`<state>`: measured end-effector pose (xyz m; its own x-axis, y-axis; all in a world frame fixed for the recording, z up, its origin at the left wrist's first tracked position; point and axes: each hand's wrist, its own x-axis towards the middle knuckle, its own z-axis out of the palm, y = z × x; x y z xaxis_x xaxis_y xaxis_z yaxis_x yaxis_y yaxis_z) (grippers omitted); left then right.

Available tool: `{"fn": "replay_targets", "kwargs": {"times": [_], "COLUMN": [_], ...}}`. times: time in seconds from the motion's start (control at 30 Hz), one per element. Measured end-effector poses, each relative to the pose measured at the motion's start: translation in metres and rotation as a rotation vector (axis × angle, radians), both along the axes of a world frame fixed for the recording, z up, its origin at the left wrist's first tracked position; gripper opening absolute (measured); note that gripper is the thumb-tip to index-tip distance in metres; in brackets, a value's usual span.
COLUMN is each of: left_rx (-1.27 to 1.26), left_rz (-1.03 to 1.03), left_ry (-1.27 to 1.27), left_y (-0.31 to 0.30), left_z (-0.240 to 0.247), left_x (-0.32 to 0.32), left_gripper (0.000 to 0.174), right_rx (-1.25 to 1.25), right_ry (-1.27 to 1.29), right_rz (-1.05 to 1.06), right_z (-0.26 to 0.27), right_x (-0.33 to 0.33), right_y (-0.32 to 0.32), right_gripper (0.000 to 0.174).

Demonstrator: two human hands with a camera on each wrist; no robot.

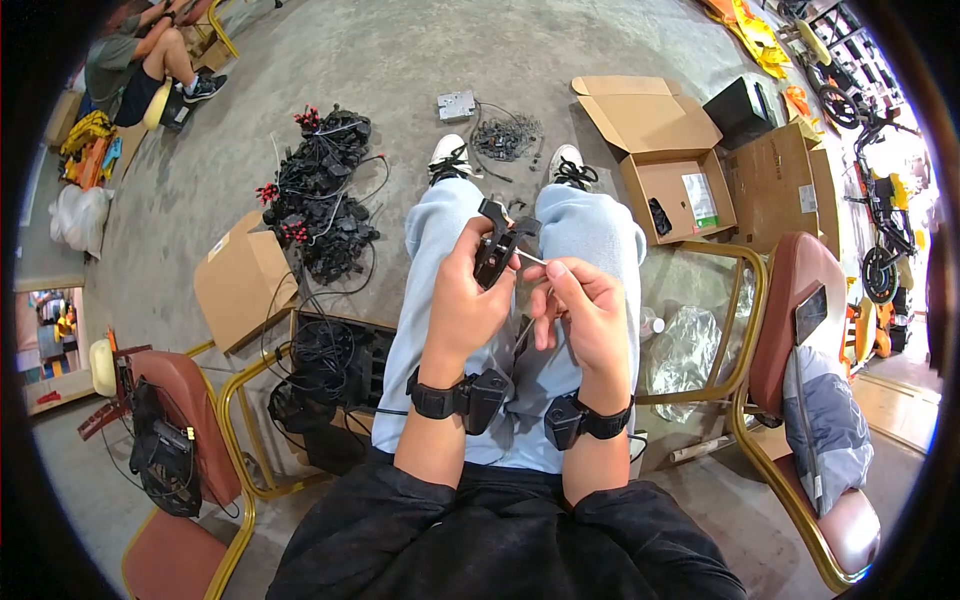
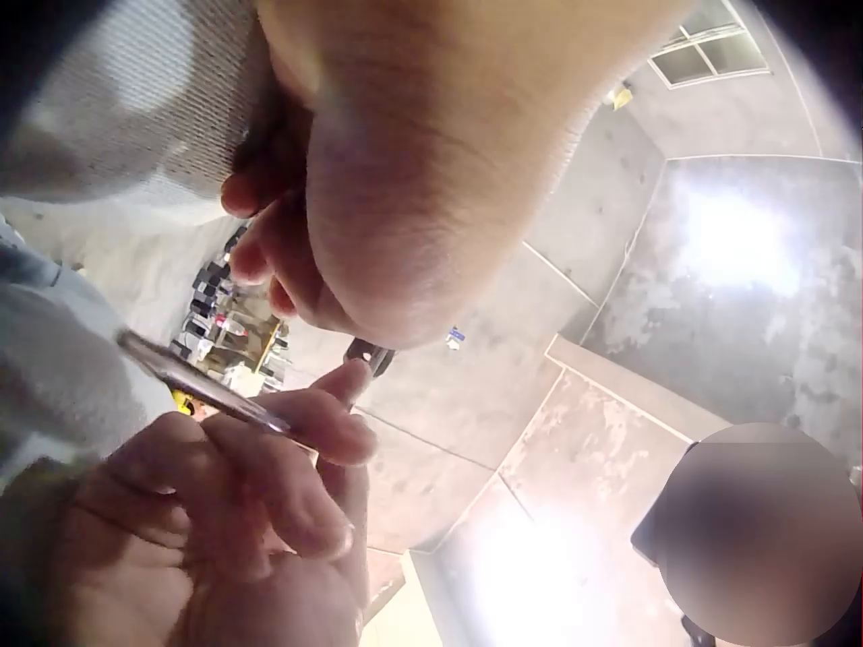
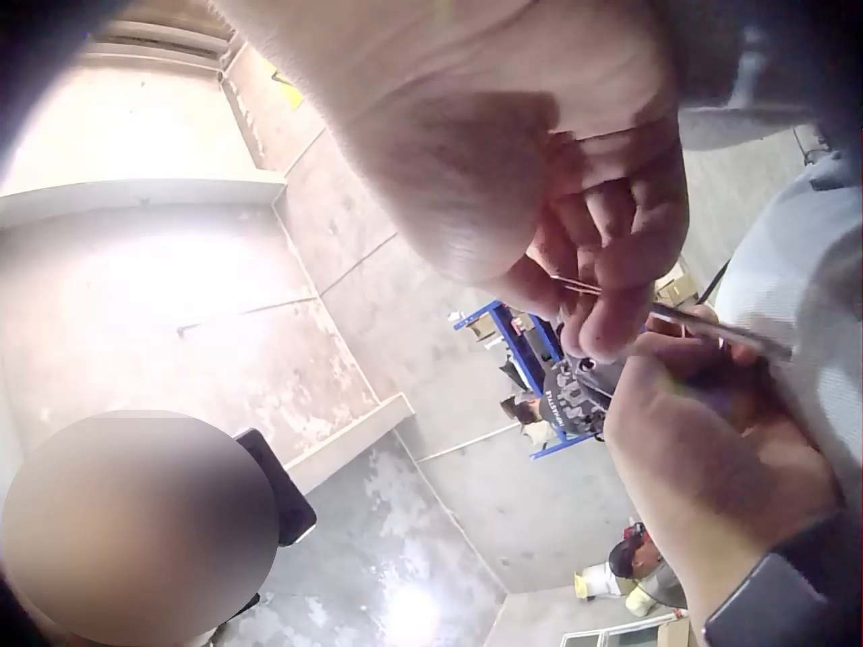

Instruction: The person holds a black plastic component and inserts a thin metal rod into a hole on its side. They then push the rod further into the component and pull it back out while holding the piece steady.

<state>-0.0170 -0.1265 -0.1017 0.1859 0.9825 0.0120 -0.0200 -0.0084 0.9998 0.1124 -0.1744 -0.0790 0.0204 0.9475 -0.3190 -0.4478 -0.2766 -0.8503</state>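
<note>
Over the lap, my left hand [image 1: 468, 305] grips a black part [image 1: 494, 250] with a hooked, lever-like arm at its top. Thumb and forefinger of my right hand [image 1: 592, 308] pinch the end of a thin pale wire-like piece [image 1: 533, 258], which reaches to the black part's side. A slim shiny metal rod [image 2: 223, 395] is also held among the right hand's fingers; in the right wrist view the rod [image 3: 728, 332] points past the left hand. Much of the black part is hidden by the hands in both wrist views.
A heap of black parts with red-tipped cables [image 1: 325, 200] lies on the floor at left. Ahead are a metal box [image 1: 456, 105] and small black pieces [image 1: 507, 137]. An open cardboard box [image 1: 670, 185] stands at right. Chairs [image 1: 800, 310] flank both sides; another person [image 1: 145, 65] sits far left.
</note>
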Motion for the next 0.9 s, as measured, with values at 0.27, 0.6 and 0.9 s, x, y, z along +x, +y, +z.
{"fn": "replay_targets", "kwargs": {"times": [0.27,0.6,0.9], "left_rx": [-0.039,-0.029,-0.05], "left_rz": [-0.001,0.032,0.054], "left_ry": [-0.068,-0.095,-0.111], "left_y": [0.0,0.001,0.0], "left_z": [0.0,0.005,0.003], "left_x": [0.001,0.001,-0.001], "left_gripper": [0.028,0.027,0.026], "right_rx": [-0.001,0.362,0.234], "right_ry": [-0.066,-0.489,-0.292], "right_rz": [0.003,-0.19,-0.124], "right_z": [-0.002,-0.013,-0.007], "right_x": [-0.002,-0.008,-0.008], "right_y": [0.002,0.002,-0.001], "right_gripper": [0.021,0.011,0.012]}}
